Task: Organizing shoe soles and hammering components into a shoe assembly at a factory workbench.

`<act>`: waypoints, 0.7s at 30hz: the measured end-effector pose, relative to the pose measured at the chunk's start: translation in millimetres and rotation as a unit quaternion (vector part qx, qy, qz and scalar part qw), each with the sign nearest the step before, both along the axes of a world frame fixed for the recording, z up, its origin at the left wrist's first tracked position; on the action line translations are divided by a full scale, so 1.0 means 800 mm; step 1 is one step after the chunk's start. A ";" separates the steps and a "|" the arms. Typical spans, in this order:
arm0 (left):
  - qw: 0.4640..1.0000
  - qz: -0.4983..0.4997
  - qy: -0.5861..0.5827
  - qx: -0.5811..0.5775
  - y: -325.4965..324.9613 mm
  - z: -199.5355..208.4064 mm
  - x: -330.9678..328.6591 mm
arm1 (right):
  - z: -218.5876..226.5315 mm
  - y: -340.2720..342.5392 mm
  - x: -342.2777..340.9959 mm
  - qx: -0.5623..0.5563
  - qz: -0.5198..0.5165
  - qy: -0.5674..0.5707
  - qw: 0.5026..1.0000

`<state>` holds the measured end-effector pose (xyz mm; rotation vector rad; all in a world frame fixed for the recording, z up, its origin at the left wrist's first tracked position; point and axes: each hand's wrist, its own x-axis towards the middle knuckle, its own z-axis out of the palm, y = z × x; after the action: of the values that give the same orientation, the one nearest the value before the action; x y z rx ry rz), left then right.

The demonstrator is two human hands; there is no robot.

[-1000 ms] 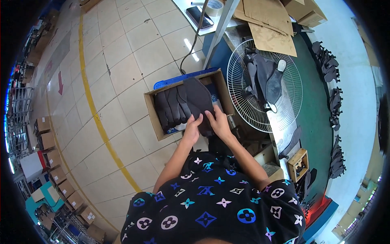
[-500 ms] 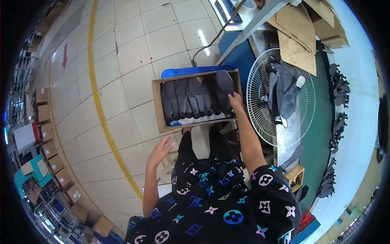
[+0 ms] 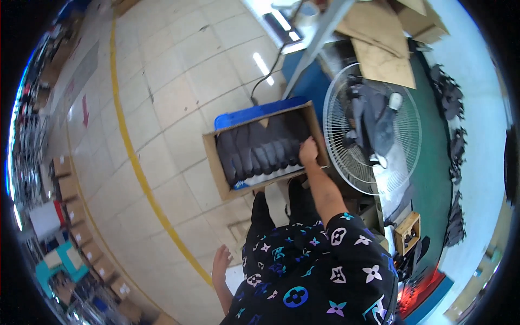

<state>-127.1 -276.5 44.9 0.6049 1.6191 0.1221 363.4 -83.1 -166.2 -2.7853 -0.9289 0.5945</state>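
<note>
A cardboard box [image 3: 214, 162] is on the floor in front of me, holding a row of dark grey shoe soles [image 3: 260, 143] packed side by side. At the box's right end my right hand [image 3: 309, 153] reaches in, fingers closed on the sole end there; the fingers partly hide it. Low at my left side hangs my left hand [image 3: 221, 262], away from the box, with its slightly blurred fingers apart and nothing in them.
A blue plastic lid or tray [image 3: 227, 120] shows behind the box. To the right stands a round white wire grille [image 3: 336, 173], with soles inside its outline, beside a green-topped bench [image 3: 428, 173]. Yellow floor line [image 3: 138, 168] runs along the left. A wooden tray [image 3: 407, 233] is nearer me.
The rightmost sole, which stood up above the box, now sits lower among the others. My left hand has dropped back toward my side. The view has shifted and turned slightly.
</note>
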 end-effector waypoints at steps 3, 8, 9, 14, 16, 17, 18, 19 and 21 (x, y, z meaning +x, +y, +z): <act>0.991 -0.026 0.075 0.105 0.037 -0.049 0.015 | 0.028 -0.025 0.013 0.055 0.121 -0.239 0.962; 0.953 -0.163 0.099 0.235 0.198 -0.011 0.100 | 0.189 -0.112 -0.037 0.211 0.326 0.106 0.915; 0.924 -0.212 0.078 0.309 0.239 -0.010 0.129 | 0.216 -0.134 -0.034 0.182 0.340 0.147 0.911; 0.851 -0.313 -0.148 0.396 0.414 0.078 0.388 | 0.259 -0.255 0.007 0.105 0.255 0.175 0.945; 0.808 -0.303 -0.296 0.409 0.442 0.125 0.526 | 0.268 -0.300 0.036 0.114 0.184 0.135 0.967; 0.793 -0.334 -0.307 0.407 0.457 0.145 0.590 | 0.275 -0.322 0.049 0.137 0.144 0.121 0.973; 0.779 -0.362 -0.312 0.406 0.472 0.160 0.641 | 0.289 -0.339 0.057 0.149 0.079 0.137 0.976; 0.769 -0.346 -0.259 0.472 0.501 0.142 0.684 | 0.290 -0.354 0.064 0.125 0.037 0.145 0.981; 0.751 -0.384 -0.116 0.524 0.567 0.091 0.767 | 0.290 -0.388 0.076 0.090 -0.050 0.170 0.980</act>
<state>486.1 177.4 117.4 1.9945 0.8139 0.4843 424.0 -393.2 66.1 -2.4481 -0.7254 0.8867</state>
